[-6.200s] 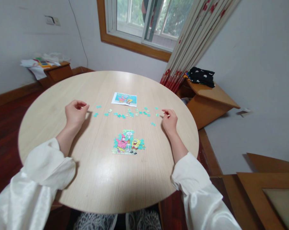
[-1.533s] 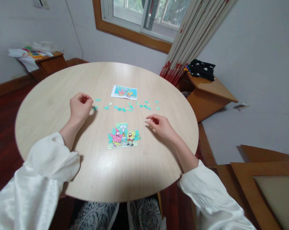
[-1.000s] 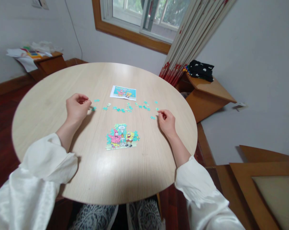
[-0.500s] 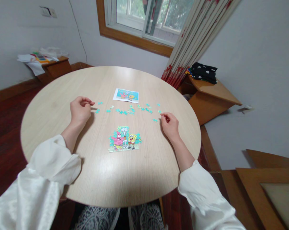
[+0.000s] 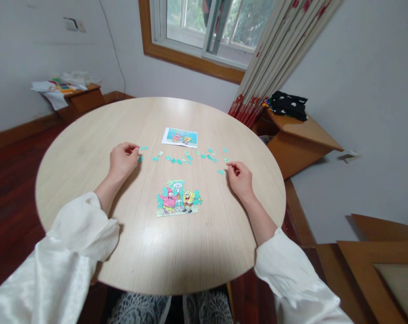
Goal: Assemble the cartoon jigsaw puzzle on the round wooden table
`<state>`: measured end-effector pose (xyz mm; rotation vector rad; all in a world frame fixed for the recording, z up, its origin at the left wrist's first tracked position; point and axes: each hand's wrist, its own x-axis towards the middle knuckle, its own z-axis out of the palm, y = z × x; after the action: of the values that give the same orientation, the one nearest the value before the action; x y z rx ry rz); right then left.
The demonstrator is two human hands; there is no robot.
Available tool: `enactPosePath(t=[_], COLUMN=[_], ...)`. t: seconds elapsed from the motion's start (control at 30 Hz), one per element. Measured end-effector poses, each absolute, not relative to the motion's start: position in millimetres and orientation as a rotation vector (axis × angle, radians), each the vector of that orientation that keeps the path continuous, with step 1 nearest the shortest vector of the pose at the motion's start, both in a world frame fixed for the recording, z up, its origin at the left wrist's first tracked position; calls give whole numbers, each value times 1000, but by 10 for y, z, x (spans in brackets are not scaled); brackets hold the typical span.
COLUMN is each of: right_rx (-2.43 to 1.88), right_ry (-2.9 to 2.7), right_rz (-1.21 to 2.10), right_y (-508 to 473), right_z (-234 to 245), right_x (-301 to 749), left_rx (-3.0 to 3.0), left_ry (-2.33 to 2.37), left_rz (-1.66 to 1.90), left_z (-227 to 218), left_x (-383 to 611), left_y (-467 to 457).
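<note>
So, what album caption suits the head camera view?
Left hand and right hand flank loose pieces beyond a part-built cartoon puzzle.

On the table (image 5: 177, 265) I see, through the head camera, the joined puzzle (image 5: 179, 198) toward the near edge, loose pieces (image 5: 179, 161) behind it, then the sheet (image 5: 181, 137) toward the far edge; the left hand (image 5: 124, 159) and right hand (image 5: 240, 177) flank the pieces.

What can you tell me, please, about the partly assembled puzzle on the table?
The partly assembled puzzle lies flat on the round table, nearer the person than the loose pieces. Its thin, card-like interlocking pieces show pink, pale and yellow cartoon figures against turquoise. The lower edge looks straight; the upper outline is stepped. Neither the left hand nor the right hand touches it.
</note>
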<state>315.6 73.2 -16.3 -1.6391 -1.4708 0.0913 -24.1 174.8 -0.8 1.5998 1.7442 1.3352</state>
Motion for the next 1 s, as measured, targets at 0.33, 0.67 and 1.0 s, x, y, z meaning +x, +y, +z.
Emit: enactPosePath(t=[0.33, 0.67, 1.0], right_rx=[-1598, -1865, -1848], right_ry=[-1968, -2074, -2099], right_rz=[309, 377, 381], right_y=[1304, 1642, 1619], right_z=[149, 117, 150], right_x=[2504, 2117, 2149], left_rx=[1633, 1601, 1601], left_ry=[1772, 1761, 1731], left_rz=[1320, 1345, 1376], left_z=[-32, 1, 6], left_x=[-258, -227, -220], left_y=[1767, 1739, 1734])
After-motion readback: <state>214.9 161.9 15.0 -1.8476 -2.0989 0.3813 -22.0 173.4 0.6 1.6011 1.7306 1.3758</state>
